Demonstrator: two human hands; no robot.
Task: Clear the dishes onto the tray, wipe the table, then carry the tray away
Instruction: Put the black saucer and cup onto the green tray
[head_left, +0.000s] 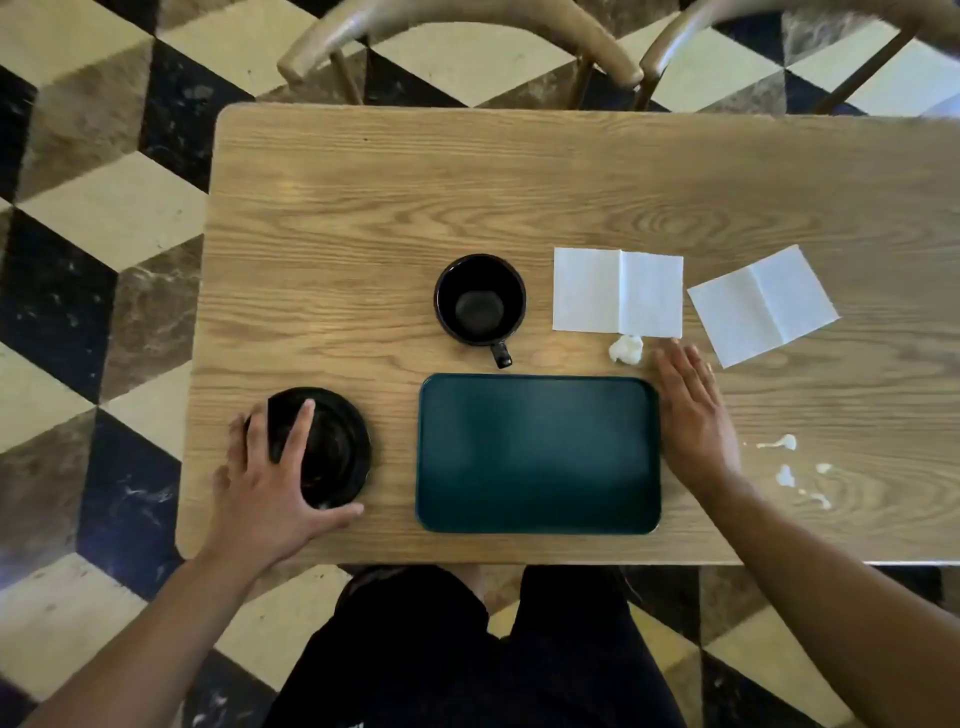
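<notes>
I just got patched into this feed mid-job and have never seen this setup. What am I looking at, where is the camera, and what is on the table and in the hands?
There is no machine here: a person works with two bare hands. The single picture comes from a camera worn on their head, looking down at a wooden table.

A dark green tray, with nothing on it, lies in front of them. Behind it stands a black mug. To the right lie two flat white napkins, a crumpled paper scrap and some white spills.

The left hand grips a black saucer with its fingers spread over it. The right hand lies flat and open beside the tray's right edge, holding nothing.
</notes>
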